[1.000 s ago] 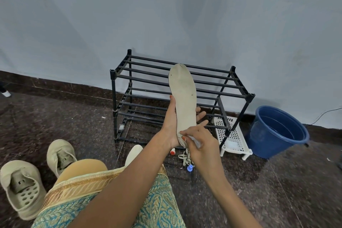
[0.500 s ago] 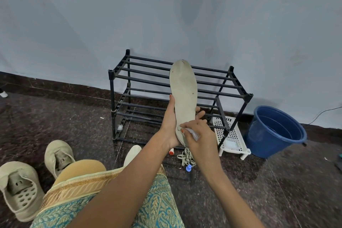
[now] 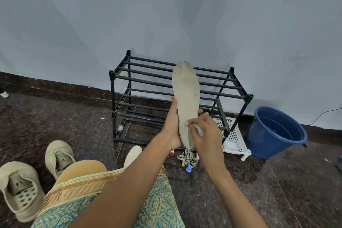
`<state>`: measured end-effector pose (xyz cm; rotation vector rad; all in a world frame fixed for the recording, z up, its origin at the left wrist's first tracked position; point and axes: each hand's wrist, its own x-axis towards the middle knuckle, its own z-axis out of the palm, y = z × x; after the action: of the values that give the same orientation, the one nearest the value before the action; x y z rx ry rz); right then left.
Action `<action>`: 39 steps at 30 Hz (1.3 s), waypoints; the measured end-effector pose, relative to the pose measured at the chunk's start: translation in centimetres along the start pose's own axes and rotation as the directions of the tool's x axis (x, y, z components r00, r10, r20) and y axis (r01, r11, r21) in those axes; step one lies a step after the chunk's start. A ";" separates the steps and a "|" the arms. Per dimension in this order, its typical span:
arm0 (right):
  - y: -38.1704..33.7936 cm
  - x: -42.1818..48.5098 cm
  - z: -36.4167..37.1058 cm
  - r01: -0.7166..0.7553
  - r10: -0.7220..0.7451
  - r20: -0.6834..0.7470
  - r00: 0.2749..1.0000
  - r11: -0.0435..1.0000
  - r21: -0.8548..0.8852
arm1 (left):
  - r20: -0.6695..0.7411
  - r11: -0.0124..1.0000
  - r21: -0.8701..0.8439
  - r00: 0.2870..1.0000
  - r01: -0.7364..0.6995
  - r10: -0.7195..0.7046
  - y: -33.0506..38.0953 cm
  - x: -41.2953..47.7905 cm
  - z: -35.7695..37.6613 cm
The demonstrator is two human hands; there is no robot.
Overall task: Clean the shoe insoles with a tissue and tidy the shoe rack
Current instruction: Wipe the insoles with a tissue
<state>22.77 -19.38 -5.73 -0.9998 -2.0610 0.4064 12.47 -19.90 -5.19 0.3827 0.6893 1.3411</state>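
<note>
My left hand (image 3: 171, 126) grips a beige insole (image 3: 186, 94) by its lower half and holds it upright, toe end up, in front of the black shoe rack (image 3: 153, 87). My right hand (image 3: 205, 133) pinches a small white tissue (image 3: 198, 128) and presses it against the insole's lower part. A second insole (image 3: 132, 155) pokes out on the floor behind my knee. Two beige shoes (image 3: 59, 155) (image 3: 18, 189) lie on the floor at the left.
A blue bucket (image 3: 275, 131) holding water stands right of the rack. A white perforated tray (image 3: 233, 137) lies under the rack's right side. Loose laces (image 3: 187, 159) and small coloured caps (image 3: 188, 169) lie on the dark floor below my hands. The wall is close behind the rack.
My right hand with the tissue has slid up the insole from its heel end toward the middle. The insole has risen slightly.
</note>
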 end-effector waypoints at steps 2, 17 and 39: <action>0.0 0.3 0.1 0.008 -0.008 -0.015 1.000 1.000 -0.009 | -0.013 1.000 0.020 1.000 0.004 -0.004 0.0 -0.1 0.1; -0.5 -1.9 0.1 0.020 -0.019 0.048 0.999 1.000 -0.016 | -0.088 0.989 -0.134 0.995 -0.059 0.047 0.2 -0.2 0.4; 0.3 -2.3 0.1 0.028 -0.028 0.039 0.999 1.000 -0.002 | -0.098 0.985 -0.130 0.990 -0.111 0.098 0.1 0.1 0.2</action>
<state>23.71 -20.98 -7.13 -0.9702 -2.1088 0.4120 12.55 -19.74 -5.04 0.2527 0.6569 1.5037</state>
